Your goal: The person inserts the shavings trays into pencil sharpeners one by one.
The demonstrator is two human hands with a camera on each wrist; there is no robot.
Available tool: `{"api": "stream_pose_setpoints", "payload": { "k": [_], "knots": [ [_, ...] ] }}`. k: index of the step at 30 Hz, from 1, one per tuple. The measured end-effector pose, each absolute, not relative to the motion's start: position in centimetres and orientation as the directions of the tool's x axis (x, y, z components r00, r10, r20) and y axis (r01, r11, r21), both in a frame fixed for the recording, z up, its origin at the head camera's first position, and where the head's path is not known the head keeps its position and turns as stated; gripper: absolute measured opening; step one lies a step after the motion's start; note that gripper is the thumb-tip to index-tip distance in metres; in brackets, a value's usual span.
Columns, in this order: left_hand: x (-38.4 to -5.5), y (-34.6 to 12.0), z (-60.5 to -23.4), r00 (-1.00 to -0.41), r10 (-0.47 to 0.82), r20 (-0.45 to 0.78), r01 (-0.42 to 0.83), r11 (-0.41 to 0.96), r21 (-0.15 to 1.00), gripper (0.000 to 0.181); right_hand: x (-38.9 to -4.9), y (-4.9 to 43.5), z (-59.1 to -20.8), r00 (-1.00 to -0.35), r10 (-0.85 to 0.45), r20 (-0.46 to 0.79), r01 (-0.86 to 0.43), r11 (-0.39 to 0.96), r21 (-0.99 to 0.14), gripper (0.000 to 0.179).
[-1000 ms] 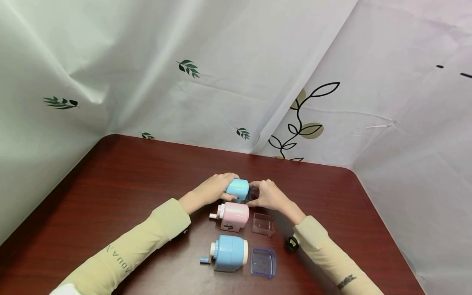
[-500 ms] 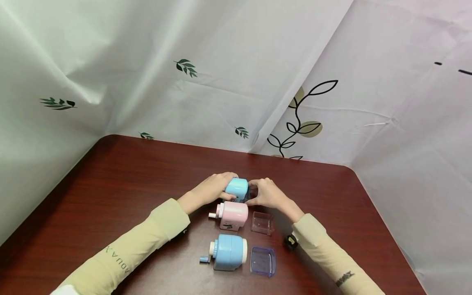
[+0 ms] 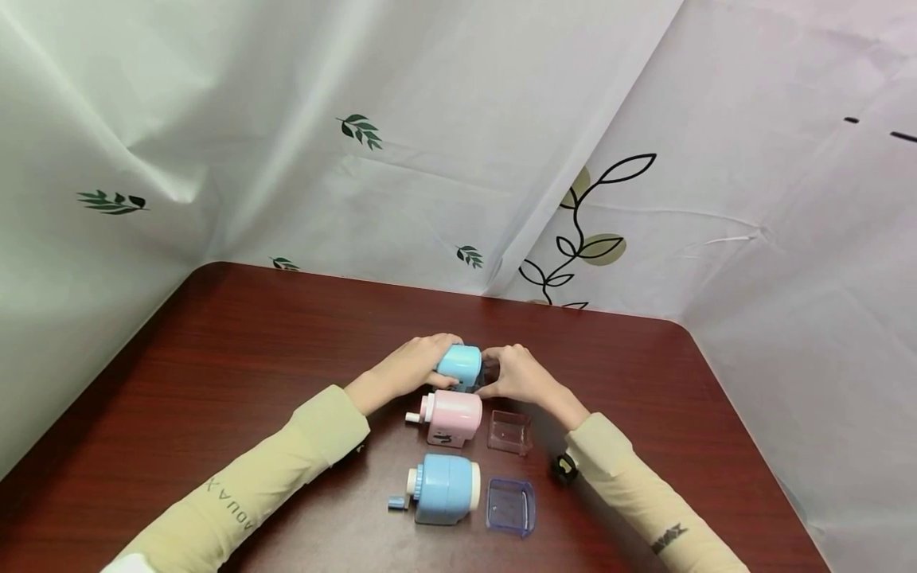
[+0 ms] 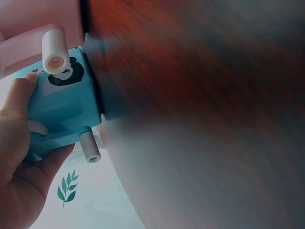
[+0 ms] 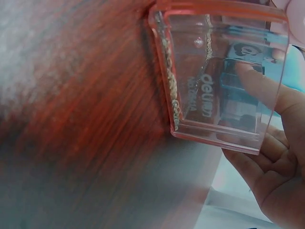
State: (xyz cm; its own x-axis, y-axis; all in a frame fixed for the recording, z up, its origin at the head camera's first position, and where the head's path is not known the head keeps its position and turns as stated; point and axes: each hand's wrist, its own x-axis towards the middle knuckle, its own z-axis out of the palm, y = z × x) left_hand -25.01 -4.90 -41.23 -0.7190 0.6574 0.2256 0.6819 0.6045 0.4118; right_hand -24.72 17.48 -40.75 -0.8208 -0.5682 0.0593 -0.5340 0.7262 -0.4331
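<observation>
At the far end of the row, I have the light-blue sharpener (image 3: 460,364) clamped in my left hand (image 3: 414,366); my right hand's (image 3: 524,376) thumb and fingers pinch its clear drawer (image 3: 485,375). The pink sharpener (image 3: 456,418) crowds its near side; the pink tray (image 5: 190,71) partly screens my right-wrist view. Nearer sit a blue sharpener (image 3: 446,491) and blue tray (image 3: 510,507).

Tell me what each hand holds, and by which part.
The left hand grips the far blue sharpener by its body, thumb on the near side. The right hand seems to pinch its drawer by the sides; the contact is partly hidden.
</observation>
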Motion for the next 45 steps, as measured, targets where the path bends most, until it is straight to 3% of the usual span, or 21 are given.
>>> {"api": "stream_pose_setpoints", "payload": {
  "k": [45],
  "knots": [
    [-25.1, -4.8, -41.3, -0.714, 0.66, 0.235, 0.689, 0.602, 0.403, 0.054, -25.1, 16.2, -40.4, -0.824, -0.563, 0.062, -0.544, 0.757, -0.362, 0.049]
  ]
}}
